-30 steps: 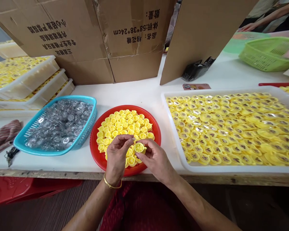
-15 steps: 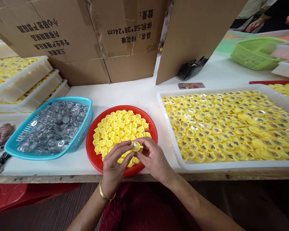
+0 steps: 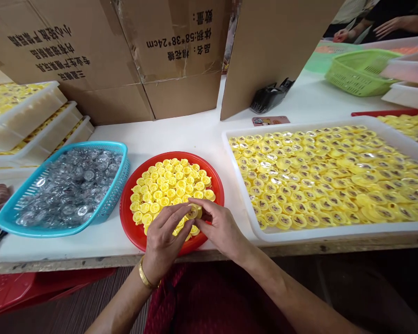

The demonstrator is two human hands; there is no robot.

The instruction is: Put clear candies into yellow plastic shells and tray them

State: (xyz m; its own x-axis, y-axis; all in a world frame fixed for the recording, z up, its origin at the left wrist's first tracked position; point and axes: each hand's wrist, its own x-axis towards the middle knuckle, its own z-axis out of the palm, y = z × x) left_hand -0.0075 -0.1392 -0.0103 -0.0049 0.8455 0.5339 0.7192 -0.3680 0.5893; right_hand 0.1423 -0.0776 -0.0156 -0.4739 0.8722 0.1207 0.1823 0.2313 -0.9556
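Note:
My left hand (image 3: 163, 239) and my right hand (image 3: 219, 227) meet over the near edge of a red round tray (image 3: 134, 232) filled with several small yellow cups. Both hands pinch one yellow cup (image 3: 192, 212) between their fingertips, my left fingers pressing on its top. Left of the tray, a blue basket (image 3: 7, 220) holds many clear plastic lids. To the right, a white tray (image 3: 242, 195) is packed with yellow cups that have clear lids on.
Cardboard boxes (image 3: 101, 55) stand along the back of the white table (image 3: 188, 134). Stacked white trays (image 3: 31, 123) of yellow pieces sit at the left, a green basket (image 3: 358, 72) and more trays at the far right. Another person's hands (image 3: 386, 25) show at the top right.
My hands have closed together on the yellow cup, my left fingers coming down onto its top. The view has shifted slightly to the right.

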